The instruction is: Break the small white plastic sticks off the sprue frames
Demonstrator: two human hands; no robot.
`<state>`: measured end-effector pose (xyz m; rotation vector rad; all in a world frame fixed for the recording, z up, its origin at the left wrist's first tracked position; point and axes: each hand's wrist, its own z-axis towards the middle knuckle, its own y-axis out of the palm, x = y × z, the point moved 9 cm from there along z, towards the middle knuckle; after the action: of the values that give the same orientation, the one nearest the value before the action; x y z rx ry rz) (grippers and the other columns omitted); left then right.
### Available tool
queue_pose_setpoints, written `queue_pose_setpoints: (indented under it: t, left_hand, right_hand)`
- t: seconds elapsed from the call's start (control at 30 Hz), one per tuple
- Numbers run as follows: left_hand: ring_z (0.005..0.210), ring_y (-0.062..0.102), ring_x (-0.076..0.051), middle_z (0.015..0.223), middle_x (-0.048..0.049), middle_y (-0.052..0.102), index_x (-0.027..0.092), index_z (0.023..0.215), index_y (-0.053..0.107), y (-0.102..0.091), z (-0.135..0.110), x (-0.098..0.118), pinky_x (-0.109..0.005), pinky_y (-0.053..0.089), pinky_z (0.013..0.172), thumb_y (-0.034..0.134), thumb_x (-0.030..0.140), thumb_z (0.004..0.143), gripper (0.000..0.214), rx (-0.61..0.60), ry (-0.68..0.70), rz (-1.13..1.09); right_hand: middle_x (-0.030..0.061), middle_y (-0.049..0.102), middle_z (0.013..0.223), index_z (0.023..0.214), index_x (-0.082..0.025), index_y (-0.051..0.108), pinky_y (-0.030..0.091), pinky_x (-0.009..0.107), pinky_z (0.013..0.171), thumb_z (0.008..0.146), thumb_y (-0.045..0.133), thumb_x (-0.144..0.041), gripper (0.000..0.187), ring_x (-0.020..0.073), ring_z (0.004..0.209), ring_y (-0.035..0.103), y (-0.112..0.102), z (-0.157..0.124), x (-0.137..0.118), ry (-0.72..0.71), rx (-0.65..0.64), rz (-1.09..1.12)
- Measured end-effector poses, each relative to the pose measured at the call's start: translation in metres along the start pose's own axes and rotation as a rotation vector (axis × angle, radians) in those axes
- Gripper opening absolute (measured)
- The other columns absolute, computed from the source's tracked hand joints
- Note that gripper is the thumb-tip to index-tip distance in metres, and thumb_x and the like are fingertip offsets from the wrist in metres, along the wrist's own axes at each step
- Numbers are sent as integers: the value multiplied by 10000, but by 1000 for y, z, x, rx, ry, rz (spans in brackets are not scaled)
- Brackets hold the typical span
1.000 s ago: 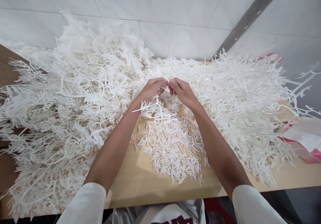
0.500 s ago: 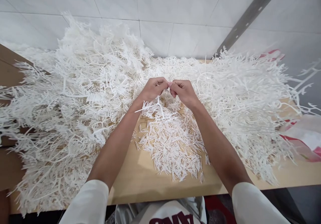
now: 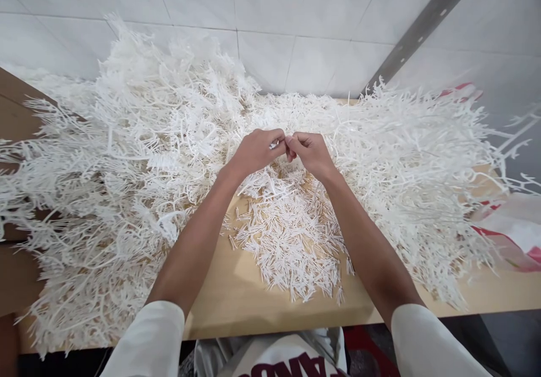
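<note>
My left hand (image 3: 262, 149) is closed with thumb and fingers pinched together; a bit of a white plastic branch (image 3: 274, 145) shows inside its grip. Against its fingertips, my right hand (image 3: 308, 150) is also closed in a pinch. Whatever lies between the right fingers is too small and covered to make out. Below both hands spreads a pile of short white plastic sprigs (image 3: 291, 247) on the wooden table (image 3: 236, 304). Several longer white pieces lie at the top of that pile, just under my left hand.
A tall heap of white branched plastic (image 3: 139, 140) covers the left side, with another heap (image 3: 406, 168) on the right. Cardboard (image 3: 19, 109) stands at the far left. A red and white plastic bag (image 3: 511, 225) lies at right. A metal post (image 3: 422, 27) leans before the tiled wall (image 3: 270, 5).
The branch that hung below my left hand no longer shows there. My left hand has turned slightly, and both hands stay pinched together at nearly the same spot.
</note>
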<state>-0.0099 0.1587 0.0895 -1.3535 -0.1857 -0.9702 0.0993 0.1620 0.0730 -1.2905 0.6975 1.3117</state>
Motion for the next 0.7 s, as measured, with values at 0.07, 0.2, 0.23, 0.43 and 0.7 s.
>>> queue_pose_setpoints:
  t: [0.07,0.2,0.23,0.43,0.7]
  left_hand:
    - [531,361,-97,605,7,542,185,736,590,5,0,1,-268,240,564,463,294,892,229,4,-10,76]
    - [528,350,-100,611,-7,550,183,734,565,6,0,-5,-269,206,552,457,254,890,203,56,-89,250]
    - [528,344,-101,606,-7,540,181,729,554,3,0,-8,-272,200,551,462,245,887,193,82,-116,281]
    - [524,372,-93,585,27,470,198,750,497,-6,0,-16,-260,264,536,475,283,920,192,168,-98,-23]
    - [654,550,-89,812,4,609,255,1131,497,-12,3,-12,-219,425,596,512,362,944,216,183,32,-467]
  right_hand:
    - [-7,610,531,533,-187,545,382,248,535,874,578,-428,419,85,516,502,-3,-1,-1,6,50,-86]
    - [-27,561,497,489,-181,501,296,236,473,824,574,-297,362,60,464,421,-6,-5,-5,3,154,-268]
    - [-34,530,482,477,-181,477,284,238,479,815,568,-271,362,56,463,397,-5,-5,-7,-19,164,-314]
    - [-48,424,485,503,-188,429,297,256,523,844,555,-296,379,61,492,344,-9,-4,-14,-74,222,-414]
    - [-70,473,576,720,-231,443,375,234,509,805,648,-279,228,71,518,456,-33,0,0,33,334,-120]
